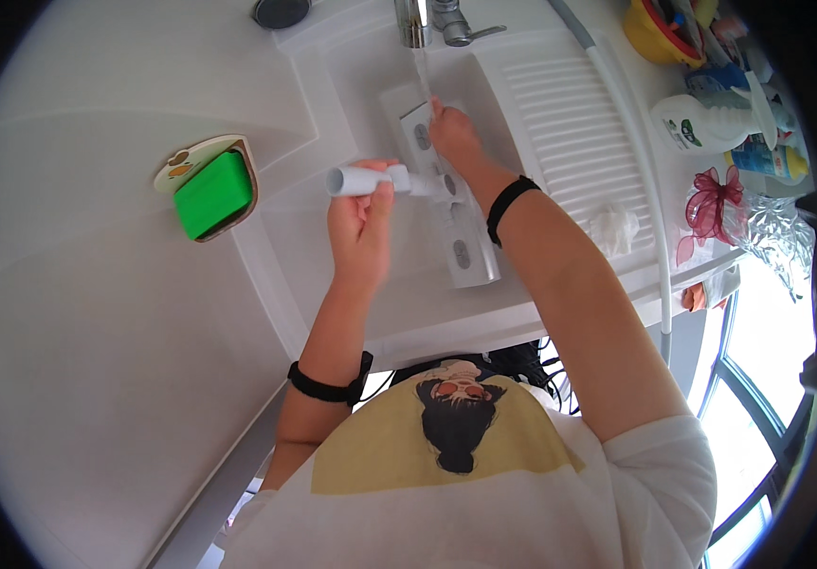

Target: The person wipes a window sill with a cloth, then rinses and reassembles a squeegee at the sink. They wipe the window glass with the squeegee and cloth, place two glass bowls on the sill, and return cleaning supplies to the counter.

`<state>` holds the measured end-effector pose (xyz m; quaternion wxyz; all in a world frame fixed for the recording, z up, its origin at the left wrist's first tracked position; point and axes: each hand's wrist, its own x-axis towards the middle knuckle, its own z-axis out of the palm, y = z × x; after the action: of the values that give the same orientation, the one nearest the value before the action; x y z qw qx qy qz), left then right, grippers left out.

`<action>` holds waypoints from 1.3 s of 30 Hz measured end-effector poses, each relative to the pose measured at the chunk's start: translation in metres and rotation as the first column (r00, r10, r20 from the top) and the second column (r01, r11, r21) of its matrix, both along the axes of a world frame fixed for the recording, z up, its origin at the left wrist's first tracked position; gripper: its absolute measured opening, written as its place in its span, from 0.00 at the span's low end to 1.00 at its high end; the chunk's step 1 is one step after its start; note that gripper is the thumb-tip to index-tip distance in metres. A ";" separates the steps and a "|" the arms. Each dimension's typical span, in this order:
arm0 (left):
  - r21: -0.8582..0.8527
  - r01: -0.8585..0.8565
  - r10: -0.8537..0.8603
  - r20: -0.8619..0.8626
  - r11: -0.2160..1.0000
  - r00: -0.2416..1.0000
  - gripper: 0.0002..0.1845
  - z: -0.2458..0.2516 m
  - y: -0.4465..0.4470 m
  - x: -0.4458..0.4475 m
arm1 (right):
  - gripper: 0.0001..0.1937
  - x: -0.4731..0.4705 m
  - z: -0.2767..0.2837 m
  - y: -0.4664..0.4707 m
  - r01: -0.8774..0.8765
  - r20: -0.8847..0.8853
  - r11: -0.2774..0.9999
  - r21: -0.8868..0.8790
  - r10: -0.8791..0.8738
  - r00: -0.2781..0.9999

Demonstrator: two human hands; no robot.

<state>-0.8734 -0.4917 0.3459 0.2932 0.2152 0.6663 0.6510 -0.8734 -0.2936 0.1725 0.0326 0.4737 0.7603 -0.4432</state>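
A long white flat mop head point(476, 263) with grey oval inserts lies tilted in the white sink basin point(351, 92). From its middle rises a jointed white tube socket point(351, 181), its round mouth pointing left. My left hand point(359, 235) is wrapped around this socket, thumb on the near side. At the far end of the head, my right hand point(457, 135) touches its right edge with fingers curled. Whether those fingers pinch the edge is hidden. A stream of water point(421, 71) runs from the chrome faucet point(414, 25) down beside my right fingertips.
A lever tap point(457, 32) stands beside the faucet. Left is a holder with a green sponge point(215, 195). Right are a ribbed drainboard point(558, 128), a crumpled white wad point(615, 229), a grey-white hose point(639, 149), a spray bottle point(707, 124) and a yellow bowl point(654, 35).
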 end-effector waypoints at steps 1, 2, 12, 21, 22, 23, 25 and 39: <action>0.000 -0.037 0.037 0.050 0.999 0.998 0.13 0.000 0.003 -0.003 | 0.26 0.000 -0.003 0.002 -0.034 0.019 0.999 0.031 0.033 0.999; -0.001 -0.075 0.075 0.100 0.997 0.992 0.15 -0.001 0.010 -0.007 | 0.25 0.002 -0.004 0.004 0.007 -0.067 1.000 0.015 -0.006 0.998; -0.095 -0.112 0.137 0.325 0.989 0.936 0.20 -0.014 0.081 -0.056 | 0.28 0.047 0.031 0.009 0.195 -0.346 0.971 -0.142 -0.233 0.909; -0.197 -0.171 0.222 0.276 0.965 0.935 0.13 -0.021 0.113 -0.076 | 0.21 0.077 0.060 0.018 -0.006 -0.451 0.884 -0.467 -0.233 0.862; -0.199 -0.187 0.237 0.267 0.962 0.934 0.12 -0.021 0.115 -0.080 | 0.20 0.079 0.059 0.018 -0.053 -0.462 0.867 -0.495 -0.212 0.861; -0.201 -0.204 0.252 0.253 0.958 0.934 0.12 -0.021 0.115 -0.084 | 0.20 0.080 0.058 0.018 -0.076 -0.463 0.857 -0.510 -0.199 0.864; -0.216 -0.209 0.256 0.217 0.954 0.942 0.12 -0.024 0.116 -0.089 | 0.21 0.079 0.056 0.014 -0.136 -0.492 0.838 -0.529 -0.173 0.853; -0.069 -0.318 0.324 0.100 0.946 0.941 0.13 -0.062 0.105 -0.038 | 0.19 0.034 0.075 -0.050 -0.186 -0.577 0.979 -0.089 0.102 0.810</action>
<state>-0.9115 -0.3872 0.2841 0.2248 0.0600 0.6920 0.6834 -0.8393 -0.3440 0.2472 -0.1290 0.2574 0.7358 -0.6130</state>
